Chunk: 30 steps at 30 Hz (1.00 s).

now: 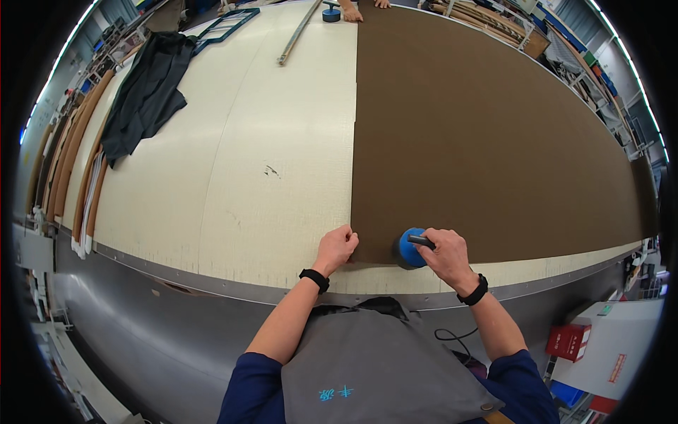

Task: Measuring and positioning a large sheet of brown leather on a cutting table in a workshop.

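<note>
A large brown fabric sheet (487,134) lies flat over the right half of a wide cream cutting table (233,177). My left hand (336,249) pinches the sheet's near left corner, fingers closed on the edge. My right hand (443,254) grips the black handle of a round blue weight (408,247) that stands on the sheet just right of that corner. Both wrists wear black bands. At the far end of the table another person's hands (351,13) rest on the sheet's far edge, next to a second blue round weight (331,12).
A dark grey cloth (145,95) is heaped at the table's far left. A long narrow strip (299,32) and a teal frame (227,25) lie near the far edge. Rolled boards line the left side (70,162). Red and white boxes (590,346) stand at lower right.
</note>
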Available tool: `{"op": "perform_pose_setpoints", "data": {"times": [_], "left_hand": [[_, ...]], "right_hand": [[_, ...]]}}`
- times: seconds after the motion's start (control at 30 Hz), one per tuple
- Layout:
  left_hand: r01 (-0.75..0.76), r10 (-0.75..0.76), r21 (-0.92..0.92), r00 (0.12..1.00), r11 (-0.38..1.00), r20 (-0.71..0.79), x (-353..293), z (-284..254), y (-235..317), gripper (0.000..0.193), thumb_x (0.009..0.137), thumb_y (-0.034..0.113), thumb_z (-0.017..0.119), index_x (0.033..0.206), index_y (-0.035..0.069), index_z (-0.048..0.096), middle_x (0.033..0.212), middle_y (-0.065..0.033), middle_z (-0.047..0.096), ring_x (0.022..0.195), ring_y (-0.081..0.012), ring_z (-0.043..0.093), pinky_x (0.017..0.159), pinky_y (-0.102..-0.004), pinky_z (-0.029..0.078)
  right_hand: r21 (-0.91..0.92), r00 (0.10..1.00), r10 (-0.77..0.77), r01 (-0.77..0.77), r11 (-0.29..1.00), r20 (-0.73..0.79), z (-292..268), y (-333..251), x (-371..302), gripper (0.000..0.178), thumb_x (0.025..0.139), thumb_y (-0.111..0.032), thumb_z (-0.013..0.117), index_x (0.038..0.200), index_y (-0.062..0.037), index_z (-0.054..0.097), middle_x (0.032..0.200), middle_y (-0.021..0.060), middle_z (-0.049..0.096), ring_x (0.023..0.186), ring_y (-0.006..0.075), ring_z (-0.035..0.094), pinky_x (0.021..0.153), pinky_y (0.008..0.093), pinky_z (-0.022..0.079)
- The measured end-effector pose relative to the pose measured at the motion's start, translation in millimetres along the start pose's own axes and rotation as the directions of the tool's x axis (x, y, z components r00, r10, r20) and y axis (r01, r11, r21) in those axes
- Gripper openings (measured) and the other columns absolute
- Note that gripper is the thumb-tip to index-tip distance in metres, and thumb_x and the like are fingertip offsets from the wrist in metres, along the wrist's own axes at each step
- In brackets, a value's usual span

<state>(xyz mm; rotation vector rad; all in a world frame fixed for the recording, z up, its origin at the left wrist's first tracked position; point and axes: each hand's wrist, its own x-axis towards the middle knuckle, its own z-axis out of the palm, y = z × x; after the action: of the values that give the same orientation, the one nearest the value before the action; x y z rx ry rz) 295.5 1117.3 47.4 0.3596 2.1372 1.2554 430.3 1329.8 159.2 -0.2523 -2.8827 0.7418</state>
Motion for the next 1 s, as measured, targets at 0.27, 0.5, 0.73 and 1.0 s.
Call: {"op": "perform_pose_setpoints", "data": {"times": [0.27, 0.5, 0.73, 1.0], "left_hand": [[-0.111, 0.126, 0.149, 0.987, 0.983, -0.100, 1, 3, -8, 0.024, 0.088, 0.022, 0.055, 0.076, 0.001, 0.054, 0.061, -0.0126, 0.058, 0.051, -0.0241, 0.060, 0.054, -0.0372, 0.049], [-0.133, 0.165, 0.219, 0.977, 0.967, -0.137, 5, 13, -17, 0.028, 0.089, 0.024, 0.057, 0.074, 0.002, 0.053, 0.062, -0.0141, 0.058, 0.057, -0.0271, 0.059, 0.057, -0.0389, 0.047], [-0.152, 0.214, 0.342, 0.965, 0.927, -0.152, 7, 14, -18, 0.022, 0.087, 0.022, 0.058, 0.078, 0.002, 0.057, 0.071, -0.0182, 0.063, 0.072, -0.0370, 0.062, 0.066, -0.0452, 0.048], [-0.152, 0.289, 0.551, 0.942, 0.820, -0.171, -4, 13, -18, 0.030, 0.088, 0.030, 0.062, 0.096, 0.002, 0.054, 0.089, -0.0221, 0.063, 0.079, -0.0401, 0.061, 0.064, -0.0468, 0.048]], "right_hand": [[0.010, 0.996, 0.056, -0.056, 0.998, -0.066, 5, 4, 1, 0.013, 0.079, -0.019, 0.069, 0.084, -0.0084, 0.065, 0.070, 0.0099, 0.061, 0.070, 0.0300, 0.059, 0.064, 0.0401, 0.046], [0.021, 0.990, 0.071, -0.069, 0.997, -0.122, 26, 7, 17, 0.015, 0.080, -0.023, 0.069, 0.084, -0.0082, 0.065, 0.070, 0.0115, 0.062, 0.069, 0.0308, 0.061, 0.063, 0.0400, 0.047], [0.053, 0.979, 0.106, -0.098, 0.994, -0.172, 51, -3, 34, 0.016, 0.082, -0.023, 0.066, 0.084, -0.0074, 0.064, 0.072, 0.0137, 0.064, 0.072, 0.0334, 0.063, 0.067, 0.0424, 0.047], [-0.173, 0.985, 0.018, -0.049, 0.984, -0.174, 64, -7, 30, 0.018, 0.084, -0.026, 0.064, 0.083, -0.0081, 0.062, 0.075, 0.0094, 0.065, 0.073, 0.0300, 0.063, 0.069, 0.0423, 0.047]]}}
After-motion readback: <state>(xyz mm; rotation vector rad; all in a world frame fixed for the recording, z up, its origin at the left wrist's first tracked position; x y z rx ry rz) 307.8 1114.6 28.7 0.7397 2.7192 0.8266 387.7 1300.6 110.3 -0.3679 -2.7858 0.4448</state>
